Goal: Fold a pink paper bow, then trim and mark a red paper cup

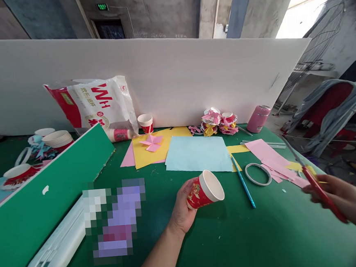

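Observation:
My left hand (184,209) is wrapped round a red paper cup (198,193) with a gold pattern, tilted so that its white inside faces right. At the right edge my right hand (340,197) grips red-handled scissors (319,190), their blades pointing up and to the left. Between the two hands lie a blue pencil (244,184) and a roll of tape (246,173). Sheets of light blue paper (199,152) are spread just beyond the cup. Pink paper strips (269,157) rest on the table near the scissors.
Yellow paper (143,157) with a pink folded paper flower (152,143) lies farther back. Along the white partition (167,76) stand a plastic bag (101,102), a stack of paper cups (145,121), decorated cups (212,122) and a pink can (258,119). A green board (61,181) rises at left.

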Action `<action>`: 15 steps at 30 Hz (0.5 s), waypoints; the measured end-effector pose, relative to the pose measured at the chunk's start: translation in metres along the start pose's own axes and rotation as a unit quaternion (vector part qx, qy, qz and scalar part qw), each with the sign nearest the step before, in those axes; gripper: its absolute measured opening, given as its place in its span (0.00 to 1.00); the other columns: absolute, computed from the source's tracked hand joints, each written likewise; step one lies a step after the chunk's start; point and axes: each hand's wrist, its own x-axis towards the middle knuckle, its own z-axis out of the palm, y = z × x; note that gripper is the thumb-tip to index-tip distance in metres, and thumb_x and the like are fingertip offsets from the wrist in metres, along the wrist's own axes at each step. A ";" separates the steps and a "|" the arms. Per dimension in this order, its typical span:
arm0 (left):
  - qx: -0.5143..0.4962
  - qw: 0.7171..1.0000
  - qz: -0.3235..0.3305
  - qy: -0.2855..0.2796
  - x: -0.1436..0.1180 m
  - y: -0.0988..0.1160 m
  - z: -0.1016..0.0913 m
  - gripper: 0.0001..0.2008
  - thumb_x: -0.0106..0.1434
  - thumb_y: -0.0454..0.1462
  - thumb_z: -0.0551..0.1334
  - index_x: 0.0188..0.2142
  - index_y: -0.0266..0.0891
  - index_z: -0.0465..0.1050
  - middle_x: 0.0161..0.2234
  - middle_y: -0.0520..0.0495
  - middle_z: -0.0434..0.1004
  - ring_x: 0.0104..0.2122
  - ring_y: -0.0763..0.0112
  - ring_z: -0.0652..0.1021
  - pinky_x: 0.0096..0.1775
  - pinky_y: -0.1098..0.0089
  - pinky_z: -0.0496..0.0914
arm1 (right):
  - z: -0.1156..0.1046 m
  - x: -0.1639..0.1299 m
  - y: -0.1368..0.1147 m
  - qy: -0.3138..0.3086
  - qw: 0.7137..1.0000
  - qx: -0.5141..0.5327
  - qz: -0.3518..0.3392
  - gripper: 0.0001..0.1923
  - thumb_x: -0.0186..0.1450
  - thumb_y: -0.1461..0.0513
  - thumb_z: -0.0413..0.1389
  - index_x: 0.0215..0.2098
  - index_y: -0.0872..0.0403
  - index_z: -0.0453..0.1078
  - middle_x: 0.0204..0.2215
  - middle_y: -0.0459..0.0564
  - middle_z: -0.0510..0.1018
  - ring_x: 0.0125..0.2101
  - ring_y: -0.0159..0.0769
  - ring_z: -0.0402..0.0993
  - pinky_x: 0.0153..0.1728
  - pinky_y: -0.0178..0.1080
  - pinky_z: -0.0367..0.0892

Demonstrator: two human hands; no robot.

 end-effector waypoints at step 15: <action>-0.007 1.000 0.020 0.013 0.003 0.001 -0.005 0.12 0.54 0.41 0.65 0.36 0.37 0.75 0.32 0.47 0.79 0.36 0.65 0.77 0.34 0.69 0.72 | 0.135 -0.024 -0.068 -0.178 0.930 0.303 0.104 0.12 0.51 0.68 0.60 0.31 0.53 0.63 0.21 0.43 0.75 0.20 0.34 0.74 0.19 0.34 0.72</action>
